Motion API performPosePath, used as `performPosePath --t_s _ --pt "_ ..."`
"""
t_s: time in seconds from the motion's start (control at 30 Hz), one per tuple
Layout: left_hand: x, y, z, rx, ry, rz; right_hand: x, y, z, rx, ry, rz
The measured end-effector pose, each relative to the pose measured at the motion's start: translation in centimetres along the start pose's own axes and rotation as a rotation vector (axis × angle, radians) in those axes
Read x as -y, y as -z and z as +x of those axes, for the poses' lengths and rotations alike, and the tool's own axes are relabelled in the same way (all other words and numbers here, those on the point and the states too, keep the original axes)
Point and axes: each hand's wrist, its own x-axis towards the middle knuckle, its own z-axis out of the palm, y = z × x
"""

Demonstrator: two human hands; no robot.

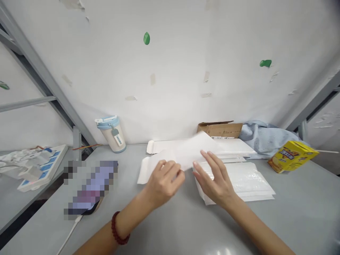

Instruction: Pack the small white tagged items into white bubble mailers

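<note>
A white paper sheet (186, 150), blurred at its raised right corner, slants up over the middle of the desk. My left hand (166, 180), with a dark red bead bracelet (119, 228) at the wrist, is closed at the sheet's near edge; the fingertips are partly hidden. My right hand (215, 177) is open, fingers spread, close to the sheet's right part. Partly beneath that hand lies a stack of white plastic-wrapped packs (244, 180). Behind the sheet, another flat white pack (235, 147) lies along the wall.
At the left are a phone (91, 189) on a charging cable, a power strip (45, 173) full of plugs and a cream-and-blue tumbler (114, 134). Toward the back right stand a cardboard box (225, 130), a light blue cloth (265, 136) and a yellow carton (292, 156).
</note>
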Motion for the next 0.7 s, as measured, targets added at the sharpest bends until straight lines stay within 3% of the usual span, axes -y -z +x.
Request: performPosePath --t_s 0.1,0.2,0.27,0.37,0.43,0.47,0.57,0.7 --pt "-2.4 -0.6 -0.9 -0.016 -0.058 -0.083 1.2 -0.3 -0.4 -0.077 0.044 -0.071" --pt "-2.1 -0.7 -1.6 0.03 0.061 -0.199 1.0 -0.5 -0.5 0.042 0.049 -0.021" --pt "-0.5 -0.5 -2.0 0.102 0.364 -0.266 0.4 -0.6 -0.3 0.12 0.017 -0.009" --pt "2.5 -0.1 -2.5 0.276 0.988 -0.417 -0.1 -0.5 -0.2 0.155 -0.053 -0.03" --pt "3.8 0.0 -2.7 0.416 1.303 -0.76 -0.2 -0.4 -0.2 0.179 -0.09 -0.034" --pt "4.0 0.0 -2.8 0.481 1.389 -0.983 -0.1 -0.3 -0.2 0.21 -0.098 -0.021" --pt "3.3 -0.5 -2.9 0.555 1.363 -1.456 0.4 0.1 -0.1 0.409 -0.08 0.09" --pt "0.9 -1.4 -2.9 0.586 1.17 -1.59 1.3 0.9 0.1 0.619 -0.06 0.25"
